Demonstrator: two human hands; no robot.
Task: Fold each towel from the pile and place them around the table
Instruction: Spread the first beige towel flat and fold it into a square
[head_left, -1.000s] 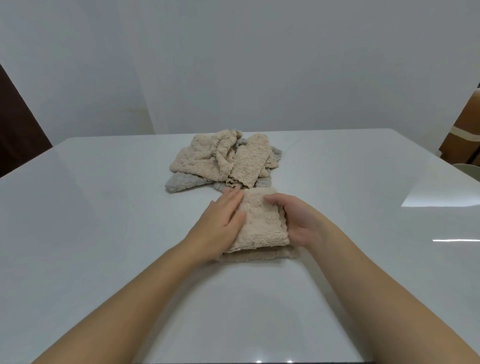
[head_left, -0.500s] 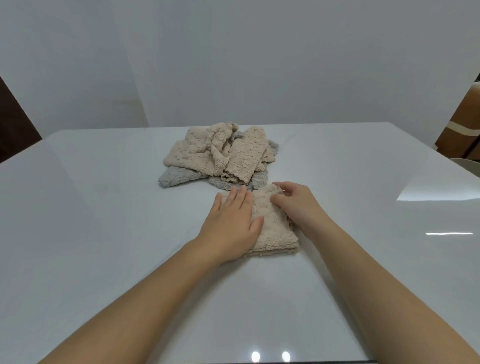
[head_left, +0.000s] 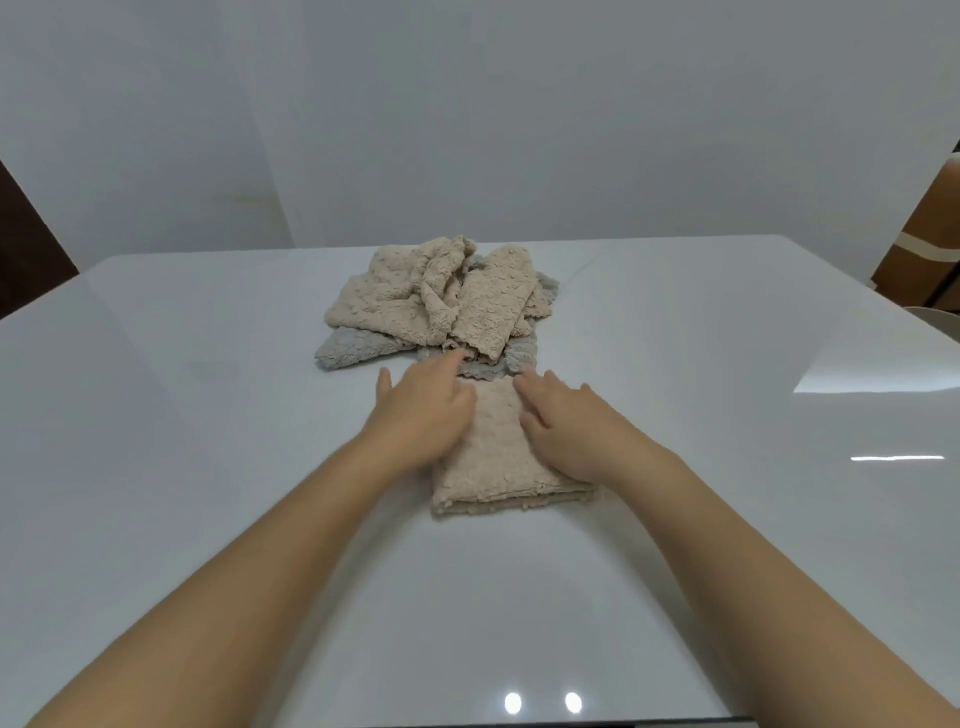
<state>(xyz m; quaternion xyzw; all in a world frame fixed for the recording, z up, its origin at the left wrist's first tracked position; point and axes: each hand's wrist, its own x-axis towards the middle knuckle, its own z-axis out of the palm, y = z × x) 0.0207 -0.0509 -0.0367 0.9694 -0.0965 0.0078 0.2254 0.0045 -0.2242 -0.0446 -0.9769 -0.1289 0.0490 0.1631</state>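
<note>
Both hands lie flat with fingers extended, gripping nothing: left hand (head_left: 423, 408) on the left part and right hand (head_left: 569, 426) on the right part of the folded beige towel (head_left: 496, 457) on the white table (head_left: 208, 467). Just beyond, touching the towel's far edge, sits the pile (head_left: 441, 306) of unfolded beige and grey towels.

Bare white table (head_left: 197, 467) lies open to the left and right of the centre line, and in the near strip between the forearms. Centre blocked: loose pile (head_left: 441, 306) of beige and grey towels toward the far edge, folded towel (head_left: 493, 462) just in front of it, left hand (head_left: 421, 410) and right hand (head_left: 571, 431) flat over its two sides. A wall (head_left: 519, 130) closes off the far edge.
</note>
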